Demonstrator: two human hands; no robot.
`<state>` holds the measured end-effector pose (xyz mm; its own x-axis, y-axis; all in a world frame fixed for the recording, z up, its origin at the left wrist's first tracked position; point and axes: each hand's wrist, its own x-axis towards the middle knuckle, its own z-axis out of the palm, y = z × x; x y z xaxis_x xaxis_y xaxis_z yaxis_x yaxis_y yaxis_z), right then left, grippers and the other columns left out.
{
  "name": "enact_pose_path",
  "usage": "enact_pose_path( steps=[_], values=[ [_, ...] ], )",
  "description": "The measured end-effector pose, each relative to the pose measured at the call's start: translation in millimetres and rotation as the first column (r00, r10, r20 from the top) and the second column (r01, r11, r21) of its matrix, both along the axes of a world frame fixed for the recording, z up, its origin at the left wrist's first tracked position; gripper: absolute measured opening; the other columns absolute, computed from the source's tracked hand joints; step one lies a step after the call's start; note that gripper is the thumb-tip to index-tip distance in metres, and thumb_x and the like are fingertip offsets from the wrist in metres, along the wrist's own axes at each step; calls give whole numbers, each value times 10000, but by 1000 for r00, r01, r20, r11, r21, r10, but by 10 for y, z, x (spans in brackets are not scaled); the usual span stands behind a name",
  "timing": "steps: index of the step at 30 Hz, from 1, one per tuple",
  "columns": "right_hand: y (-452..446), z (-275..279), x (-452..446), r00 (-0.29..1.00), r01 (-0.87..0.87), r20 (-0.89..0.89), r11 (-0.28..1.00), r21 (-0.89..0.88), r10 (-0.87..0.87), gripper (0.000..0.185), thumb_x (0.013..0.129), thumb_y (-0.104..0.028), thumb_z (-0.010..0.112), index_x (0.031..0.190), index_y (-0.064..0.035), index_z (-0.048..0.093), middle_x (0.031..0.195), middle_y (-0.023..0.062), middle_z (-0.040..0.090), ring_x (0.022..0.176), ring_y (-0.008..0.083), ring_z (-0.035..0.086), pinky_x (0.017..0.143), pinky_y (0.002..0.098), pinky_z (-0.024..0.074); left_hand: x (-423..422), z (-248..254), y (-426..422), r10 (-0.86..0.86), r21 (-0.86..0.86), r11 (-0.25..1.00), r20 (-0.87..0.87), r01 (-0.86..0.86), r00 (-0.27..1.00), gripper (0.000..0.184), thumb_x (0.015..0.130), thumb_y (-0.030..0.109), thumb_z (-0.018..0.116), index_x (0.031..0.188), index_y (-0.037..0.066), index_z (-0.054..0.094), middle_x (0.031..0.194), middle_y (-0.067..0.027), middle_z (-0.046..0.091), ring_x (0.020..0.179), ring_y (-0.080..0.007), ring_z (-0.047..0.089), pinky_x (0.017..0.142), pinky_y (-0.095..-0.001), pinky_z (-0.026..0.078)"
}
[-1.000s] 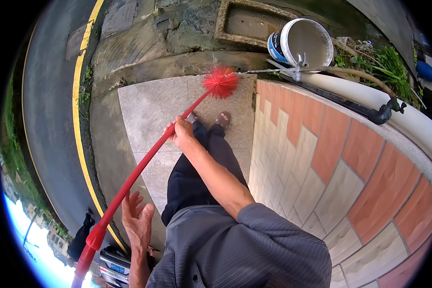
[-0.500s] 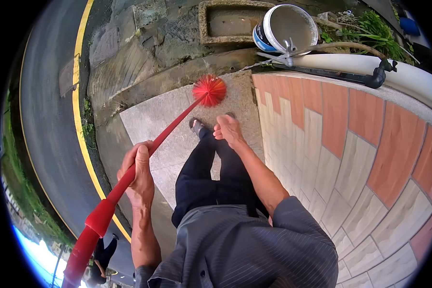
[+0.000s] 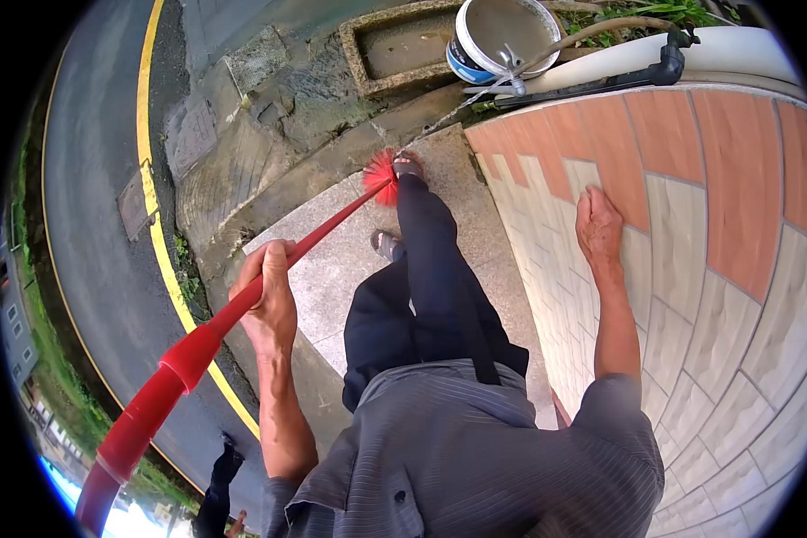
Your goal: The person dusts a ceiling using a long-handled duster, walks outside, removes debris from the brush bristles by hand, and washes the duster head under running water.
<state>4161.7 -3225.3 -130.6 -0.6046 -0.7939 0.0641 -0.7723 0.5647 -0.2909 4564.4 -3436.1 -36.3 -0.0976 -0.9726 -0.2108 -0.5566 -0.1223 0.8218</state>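
My left hand (image 3: 267, 291) is wrapped round the red pole of a long-handled brush (image 3: 327, 222), which slants from the lower left up to the path. At its far end a round head of red bristles (image 3: 381, 173) rests near the front edge of the paving. My forward foot (image 3: 407, 166), in a dark sandal, overlaps the right side of the bristles and hides part of them. My right hand (image 3: 600, 222) is out to the side in front of the tiled wall (image 3: 681, 215), fingers curled, with nothing seen in it. Whether it touches the wall I cannot tell.
A white bucket of murky water (image 3: 509, 36) stands beside a stone trough (image 3: 403, 45) ahead. A hose and black pipe (image 3: 592, 90) run along the wall top. At left lies a road with a yellow line (image 3: 148, 161). Another person's dark-clothed leg (image 3: 220, 484) shows lower left.
My right hand has swung outward from in front of my legs to the wall side. One foot has stepped forward beside the bristles. The left hand keeps its hold on the pole.
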Motion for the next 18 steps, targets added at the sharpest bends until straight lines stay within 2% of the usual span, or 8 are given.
enact_pose_path(
  steps=[4,7,10,14,18],
  values=[
    [31,-39,-58,994,-98,-38,994,57,100,151,899,-63,529,981,35,608,865,236,636,831,386,629,718,419,510,23,26,23,-35,2,999,42,35,999,291,947,236,592,938,-43,674,859,-103,689,817,-158,622,793,-306,490],
    [10,69,-8,991,-130,-29,990,62,132,127,889,-57,537,953,28,606,814,223,625,788,385,623,692,427,506,116,0,25,-6,-3,1000,-40,6,999,280,947,224,589,936,-43,672,859,-98,684,817,-154,619,791,-304,490],
    [44,25,-33,972,-224,-57,974,41,226,60,882,-51,535,883,-10,579,740,202,600,709,384,607,625,455,495,233,-27,79,19,-2,1000,-20,-19,1000,276,948,220,589,949,-44,670,861,-94,680,822,-154,618,791,-302,488],
    [45,37,-74,964,-262,-20,962,80,265,75,872,-55,537,806,-21,528,713,194,579,696,392,595,614,470,489,311,-83,126,74,12,997,-79,-73,994,272,947,222,592,959,-38,669,858,-88,680,827,-148,615,790,-297,487],
    [41,68,-46,968,-251,9,961,119,252,97,870,-70,537,786,-29,512,712,193,575,694,394,593,610,476,489,330,-80,155,47,10,999,-35,-47,998,264,947,223,596,953,-29,672,854,-83,683,818,-142,612,783,-295,487]
  ],
)
